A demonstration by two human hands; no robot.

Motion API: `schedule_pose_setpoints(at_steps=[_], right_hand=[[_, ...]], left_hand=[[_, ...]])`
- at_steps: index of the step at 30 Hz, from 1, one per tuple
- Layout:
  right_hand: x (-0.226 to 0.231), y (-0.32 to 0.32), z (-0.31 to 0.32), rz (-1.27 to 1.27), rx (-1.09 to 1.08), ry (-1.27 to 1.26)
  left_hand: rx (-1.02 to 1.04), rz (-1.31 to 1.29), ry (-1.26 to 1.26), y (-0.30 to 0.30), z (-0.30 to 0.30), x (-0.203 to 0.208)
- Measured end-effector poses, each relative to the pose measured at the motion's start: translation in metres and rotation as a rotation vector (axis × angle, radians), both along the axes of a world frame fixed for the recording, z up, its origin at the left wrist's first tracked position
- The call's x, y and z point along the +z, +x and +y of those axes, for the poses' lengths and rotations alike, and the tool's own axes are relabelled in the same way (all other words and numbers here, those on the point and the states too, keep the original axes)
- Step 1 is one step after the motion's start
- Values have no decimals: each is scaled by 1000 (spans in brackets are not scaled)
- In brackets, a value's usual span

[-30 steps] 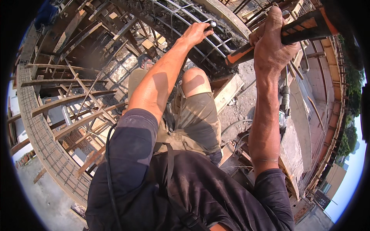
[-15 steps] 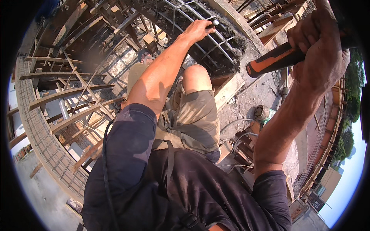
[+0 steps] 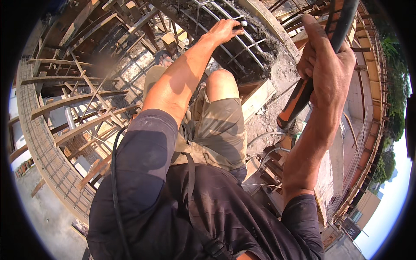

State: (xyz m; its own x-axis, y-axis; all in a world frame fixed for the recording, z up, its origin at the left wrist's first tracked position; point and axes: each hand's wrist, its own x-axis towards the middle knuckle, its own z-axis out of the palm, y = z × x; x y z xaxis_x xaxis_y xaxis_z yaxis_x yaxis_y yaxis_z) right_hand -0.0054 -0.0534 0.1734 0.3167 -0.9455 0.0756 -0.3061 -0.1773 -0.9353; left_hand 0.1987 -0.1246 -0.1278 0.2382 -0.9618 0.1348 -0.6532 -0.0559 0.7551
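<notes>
Left hand [image 3: 223, 32] over rebar grid [image 3: 251, 53], fingers bent beside pale rounded metal tip [image 3: 244, 23]; grip unclear. Right hand [image 3: 328, 71] wrapped round tilted orange-and-black tool handle [image 3: 296, 102], upper part cut off. Green power tool [image 3: 299, 126] behind handle's lower end. Timber board [image 3: 258, 102] near bare knee [image 3: 221, 85].

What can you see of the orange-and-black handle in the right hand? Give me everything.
The handle is long and black with orange sections, and looks like rubber or plastic. It slants from lower left to upper right, raised in front of the person. The right hand is wrapped around it, hiding that stretch; the orange lower end sticks out below the fist. The upper part runs out of the picture's top edge, so whatever it carries there cannot be seen.
</notes>
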Motion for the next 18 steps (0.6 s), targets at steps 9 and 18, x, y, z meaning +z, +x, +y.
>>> schedule_pose_setpoints(at_steps=[9,18], right_hand=[[-142,-23,-48,441,-57,-20],[-37,-10,9,206,-6,139]], left_hand=[[-61,62,69,-19,-11,18],[32,-28,-55,-4,1,-13]])
